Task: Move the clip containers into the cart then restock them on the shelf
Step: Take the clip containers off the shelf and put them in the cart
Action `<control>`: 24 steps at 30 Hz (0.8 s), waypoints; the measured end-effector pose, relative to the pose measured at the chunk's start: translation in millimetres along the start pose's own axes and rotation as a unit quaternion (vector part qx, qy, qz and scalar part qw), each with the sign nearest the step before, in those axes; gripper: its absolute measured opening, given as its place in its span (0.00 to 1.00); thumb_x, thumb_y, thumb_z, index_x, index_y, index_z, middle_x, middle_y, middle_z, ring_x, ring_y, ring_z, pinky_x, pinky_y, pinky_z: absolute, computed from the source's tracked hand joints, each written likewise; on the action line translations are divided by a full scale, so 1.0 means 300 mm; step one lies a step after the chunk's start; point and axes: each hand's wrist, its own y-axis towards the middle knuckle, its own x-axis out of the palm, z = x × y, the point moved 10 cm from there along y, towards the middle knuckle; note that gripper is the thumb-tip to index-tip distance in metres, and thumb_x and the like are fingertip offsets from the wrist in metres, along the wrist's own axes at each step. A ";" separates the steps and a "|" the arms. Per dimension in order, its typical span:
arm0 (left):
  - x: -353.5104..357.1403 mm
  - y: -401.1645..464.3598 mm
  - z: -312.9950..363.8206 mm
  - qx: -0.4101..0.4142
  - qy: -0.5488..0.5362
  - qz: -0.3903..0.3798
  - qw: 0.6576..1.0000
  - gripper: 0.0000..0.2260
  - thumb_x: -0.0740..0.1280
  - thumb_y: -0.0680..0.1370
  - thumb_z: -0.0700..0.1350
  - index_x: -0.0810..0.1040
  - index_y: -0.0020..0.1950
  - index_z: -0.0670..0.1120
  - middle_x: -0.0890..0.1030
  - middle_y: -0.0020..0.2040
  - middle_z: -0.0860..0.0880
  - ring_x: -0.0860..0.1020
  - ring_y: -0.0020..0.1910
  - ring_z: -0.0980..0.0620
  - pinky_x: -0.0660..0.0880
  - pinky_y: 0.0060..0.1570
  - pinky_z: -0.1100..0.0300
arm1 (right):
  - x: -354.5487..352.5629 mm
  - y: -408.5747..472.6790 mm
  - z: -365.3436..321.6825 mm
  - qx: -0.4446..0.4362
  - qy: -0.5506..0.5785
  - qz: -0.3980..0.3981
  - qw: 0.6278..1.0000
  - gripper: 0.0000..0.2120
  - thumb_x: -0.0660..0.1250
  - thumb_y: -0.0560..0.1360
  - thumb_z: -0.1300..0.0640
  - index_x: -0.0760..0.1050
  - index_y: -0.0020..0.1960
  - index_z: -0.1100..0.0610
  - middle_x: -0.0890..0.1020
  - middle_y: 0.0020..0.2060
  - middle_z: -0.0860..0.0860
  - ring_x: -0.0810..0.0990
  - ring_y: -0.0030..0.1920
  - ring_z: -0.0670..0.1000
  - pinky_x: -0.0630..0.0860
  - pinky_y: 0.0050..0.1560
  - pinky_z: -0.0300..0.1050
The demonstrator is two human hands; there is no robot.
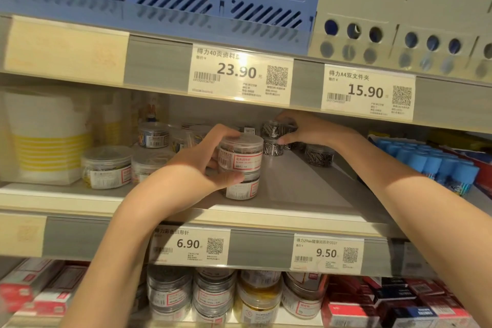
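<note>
One head-worn wide-angle view is looking straight into a store shelf (266, 210) at close range, roughly level with the middle tier. It is facing forward and slightly up, taking in the price rail (239, 74) above and the lower tier of jars (213, 293) at the bottom edge. Both forearms are reaching in from the lower corners. The edges are bending and blurring from the lens. No second view is sharing the scene.
</note>
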 end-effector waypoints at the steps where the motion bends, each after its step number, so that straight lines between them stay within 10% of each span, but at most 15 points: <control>1: 0.000 0.000 0.002 0.000 -0.001 0.001 1.000 0.22 0.71 0.73 0.48 0.63 0.57 0.68 0.79 0.52 0.58 0.79 0.51 0.58 0.74 0.58 0.53 | -0.004 0.005 0.002 -0.002 0.015 0.009 1.000 0.28 0.72 0.71 0.52 0.67 0.69 0.52 0.71 0.65 0.46 0.69 0.64 0.49 0.65 0.65 0.44; 9: -0.001 -0.002 0.001 0.003 -0.004 0.000 1.000 0.22 0.71 0.73 0.49 0.63 0.55 0.70 0.78 0.51 0.60 0.78 0.51 0.59 0.74 0.58 0.52 | -0.007 0.032 -0.001 0.012 0.140 0.064 0.988 0.10 0.72 0.72 0.56 0.71 0.48 0.52 0.75 0.44 0.45 0.73 0.49 0.47 0.67 0.43 0.34; 16: -0.002 -0.003 0.000 0.007 -0.005 0.000 1.000 0.22 0.71 0.73 0.49 0.63 0.54 0.70 0.78 0.50 0.63 0.78 0.51 0.61 0.74 0.58 0.52 | -0.014 0.010 0.011 0.024 0.152 0.073 0.985 0.25 0.70 0.73 0.57 0.66 0.68 0.56 0.71 0.55 0.46 0.71 0.57 0.47 0.68 0.63 0.43; 24: -0.004 0.000 -0.005 0.003 0.002 0.000 1.000 0.22 0.71 0.73 0.49 0.63 0.54 0.70 0.79 0.52 0.58 0.78 0.52 0.57 0.74 0.58 0.51 | 0.000 0.015 0.010 0.038 0.123 0.057 0.990 0.28 0.71 0.73 0.54 0.66 0.69 0.57 0.72 0.62 0.50 0.71 0.63 0.51 0.68 0.66 0.45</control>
